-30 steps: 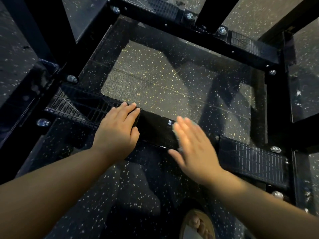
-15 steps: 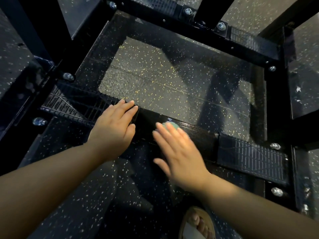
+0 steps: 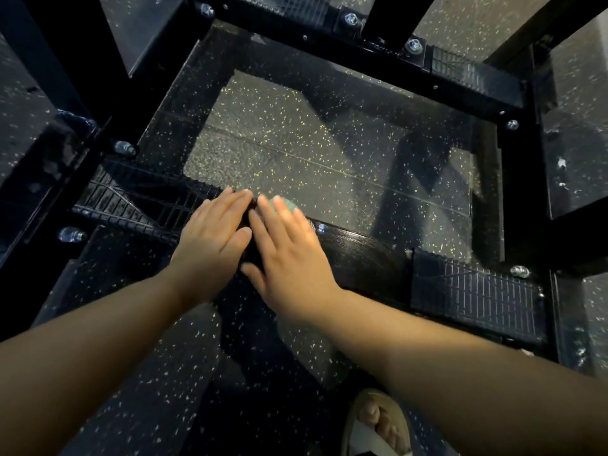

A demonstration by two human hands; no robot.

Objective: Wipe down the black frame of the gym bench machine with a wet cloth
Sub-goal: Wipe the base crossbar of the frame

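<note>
A dark speckled floor [image 3: 316, 153] fills the view. A sandalled foot [image 3: 378, 422] stands on it at the bottom edge, toes pointing up the picture.

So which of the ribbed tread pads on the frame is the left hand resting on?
The near-left tread pad: the left hand lies flat on its right end. The near-right pad and the far pad are untouched.

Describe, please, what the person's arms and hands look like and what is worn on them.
Both forearms are bare as far as the picture shows: no sleeves, gloves, watch or bracelets. The left hand and right hand carry no rings that can be made out, though the right hand is blurred. Fingernails look short and unpainted.
</note>
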